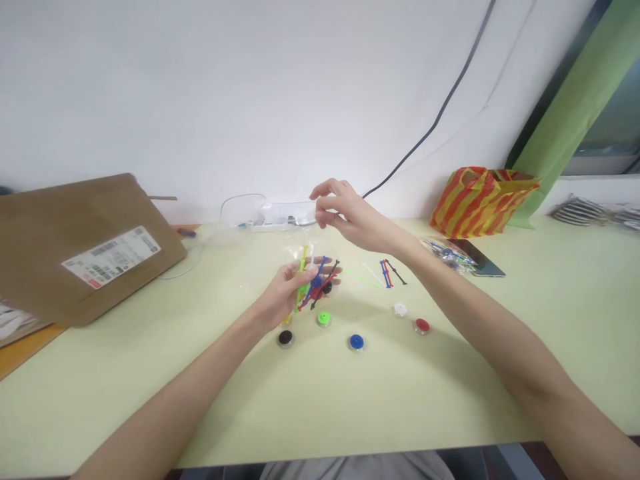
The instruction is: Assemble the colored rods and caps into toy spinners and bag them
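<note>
My left hand [287, 283] clamps colored sticks [316, 283]; right hand [346, 211], 1 o'clock, grip unclear. Slack pinch might spill sticks onto green disc [324, 319], 6 o'clock.

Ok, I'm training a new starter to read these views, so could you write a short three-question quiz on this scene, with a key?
1. Which hand holds the colourful pieces?
2. True or false: the red disc lies nearer the striped bag than the black disc does.
3. The striped bag's colours are: A) blue and white; B) red and yellow; C) green and black.

Key: 1. The left hand; 2. True; 3. B.
</note>
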### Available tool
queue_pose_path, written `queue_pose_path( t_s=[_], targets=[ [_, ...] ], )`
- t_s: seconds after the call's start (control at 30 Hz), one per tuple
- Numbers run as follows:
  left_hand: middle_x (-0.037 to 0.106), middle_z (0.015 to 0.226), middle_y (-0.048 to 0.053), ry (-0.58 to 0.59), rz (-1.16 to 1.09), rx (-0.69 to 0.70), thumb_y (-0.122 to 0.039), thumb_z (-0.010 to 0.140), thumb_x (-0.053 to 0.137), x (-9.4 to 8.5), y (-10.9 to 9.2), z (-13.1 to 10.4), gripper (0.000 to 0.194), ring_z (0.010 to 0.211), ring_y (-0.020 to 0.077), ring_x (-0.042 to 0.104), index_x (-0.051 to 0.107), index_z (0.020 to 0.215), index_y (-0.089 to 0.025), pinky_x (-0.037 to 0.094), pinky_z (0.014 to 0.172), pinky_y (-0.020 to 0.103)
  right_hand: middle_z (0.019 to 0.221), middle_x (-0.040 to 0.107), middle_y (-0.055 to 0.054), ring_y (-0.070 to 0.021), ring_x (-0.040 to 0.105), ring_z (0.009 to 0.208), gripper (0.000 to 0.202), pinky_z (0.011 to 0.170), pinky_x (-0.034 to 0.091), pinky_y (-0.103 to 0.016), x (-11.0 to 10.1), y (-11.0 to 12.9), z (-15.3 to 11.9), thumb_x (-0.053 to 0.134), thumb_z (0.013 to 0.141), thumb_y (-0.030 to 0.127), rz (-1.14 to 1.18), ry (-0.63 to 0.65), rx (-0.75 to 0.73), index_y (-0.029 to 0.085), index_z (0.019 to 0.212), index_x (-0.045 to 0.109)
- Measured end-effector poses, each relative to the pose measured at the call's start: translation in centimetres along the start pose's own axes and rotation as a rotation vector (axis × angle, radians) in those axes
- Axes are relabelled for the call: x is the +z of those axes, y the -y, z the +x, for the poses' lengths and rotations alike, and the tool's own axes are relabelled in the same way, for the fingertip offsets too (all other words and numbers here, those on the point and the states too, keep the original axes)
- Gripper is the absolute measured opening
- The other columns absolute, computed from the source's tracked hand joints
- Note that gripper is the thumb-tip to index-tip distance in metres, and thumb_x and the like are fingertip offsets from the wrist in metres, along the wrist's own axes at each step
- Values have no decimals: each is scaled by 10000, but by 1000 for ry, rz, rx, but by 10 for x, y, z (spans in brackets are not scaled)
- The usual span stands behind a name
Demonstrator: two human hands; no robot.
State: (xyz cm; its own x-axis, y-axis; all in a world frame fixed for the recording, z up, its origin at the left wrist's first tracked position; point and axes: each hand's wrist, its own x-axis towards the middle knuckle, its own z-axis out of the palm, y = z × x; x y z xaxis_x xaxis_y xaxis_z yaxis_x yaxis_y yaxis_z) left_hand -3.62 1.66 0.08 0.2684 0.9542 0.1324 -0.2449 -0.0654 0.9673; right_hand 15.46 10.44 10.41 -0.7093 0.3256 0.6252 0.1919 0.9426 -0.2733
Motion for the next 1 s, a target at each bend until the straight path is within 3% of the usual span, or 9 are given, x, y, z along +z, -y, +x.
queue_pose_path(
  t_s=[0.1,0.23,0.3,0.37,0.47,0.57,0.73,0.87,1.0],
  targets=[
    [689,1285,222,-73,78,8,-420,888,736,0,0,1,454,1043,328,724,675,1235,-135,589,698,328,1366,549,-140,-262,506,1257,270,1053,429,-443,0,-4,-2,538,1010,378,107,-53,86,214,1222,559],
    [656,1334,227,-69,144,16,-466,895,718,-2,4,2,510,991,320,735,652,1287,-146,568,597,285,1109,691,-102,-209,661,976,644,885,533,-378,3,-14,-5,705,897,354,340,176,171,194,1439,397],
    [665,1316,225,-70,155,36,-483,893,715,-2,4,1,524,975,308,736,666,1279,-133,575,615,291,890,711,-35,-167,670,779,576,787,550,-339,6,-17,-4,683,897,290,476,205,170,177,1404,432],
    [695,1256,218,-83,150,52,-502,883,717,-1,2,0,541,950,299,737,680,1268,-123,572,621,290,788,703,-11,-150,656,688,468,722,549,-320,10,-15,-3,651,912,279,570,112,181,172,1338,490],
    [738,1126,207,-77,127,42,-522,868,723,2,-1,-2,557,880,279,736,697,1245,-113,549,599,274,784,725,-38,-162,665,696,426,697,545,-319,14,-5,-8,654,921,333,636,-49,267,166,1298,548],
    [759,968,180,-24,138,2,-535,863,722,7,-1,-4,539,717,212,704,731,1173,-94,495,543,245,871,753,-79,-179,679,760,484,699,535,-322,16,9,-27,709,887,390,698,-74,451,160,1298,595],
    [734,762,95,76,258,-33,-539,874,709,23,2,-10,460,576,129,611,783,965,-95,450,535,219,738,694,-40,-143,596,686,319,664,481,-293,25,25,-75,768,825,475,712,-173,658,159,814,733],
    [748,807,89,184,292,-104,-542,908,661,38,3,-17,445,608,146,642,769,947,-112,473,559,227,833,715,-37,-138,606,741,300,686,475,-276,41,25,-104,771,837,456,775,-313,696,176,946,777],
    [770,948,89,174,256,-104,-479,887,715,43,6,-18,480,727,188,706,673,1239,-155,523,623,245,843,744,-48,-158,659,745,281,671,511,-285,46,20,-117,734,876,423,720,-424,674,190,1021,792]
  ],
)
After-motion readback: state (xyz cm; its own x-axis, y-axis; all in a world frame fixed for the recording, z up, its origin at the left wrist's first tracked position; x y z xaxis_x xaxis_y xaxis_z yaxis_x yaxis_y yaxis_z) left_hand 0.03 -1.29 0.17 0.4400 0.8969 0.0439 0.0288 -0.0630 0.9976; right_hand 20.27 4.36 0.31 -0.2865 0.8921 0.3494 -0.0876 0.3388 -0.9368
